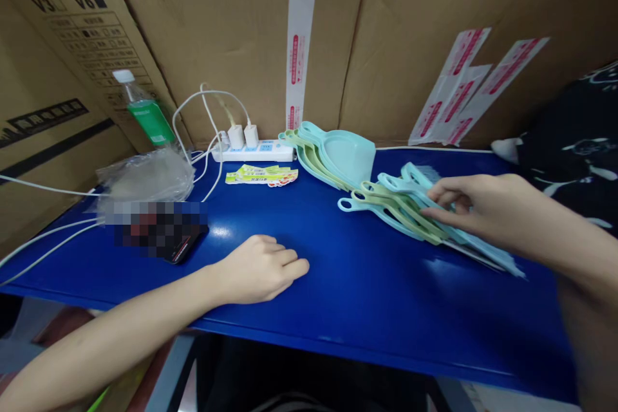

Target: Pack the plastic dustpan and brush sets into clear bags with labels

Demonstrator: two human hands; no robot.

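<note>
My left hand point(261, 268) rests on the blue table point(338, 296) near its front edge, fingers loosely curled under, with nothing in it. My right hand point(476, 209) lies on a fanned pile of small light blue and pale green plastic brushes point(400, 209) at the right, its fingers bent and pinching at the top ones. Behind that pile stands a nested stack of matching small dustpans point(333, 154), handles pointing left.
A white power strip point(253, 151) with two chargers and white cables sits at the back. Printed labels point(263, 175) lie before it. At the left are a crumpled clear plastic bag point(145, 177), a dark phone point(183, 244) and a green bottle point(145, 112). Cardboard boxes point(410, 32) wall the back.
</note>
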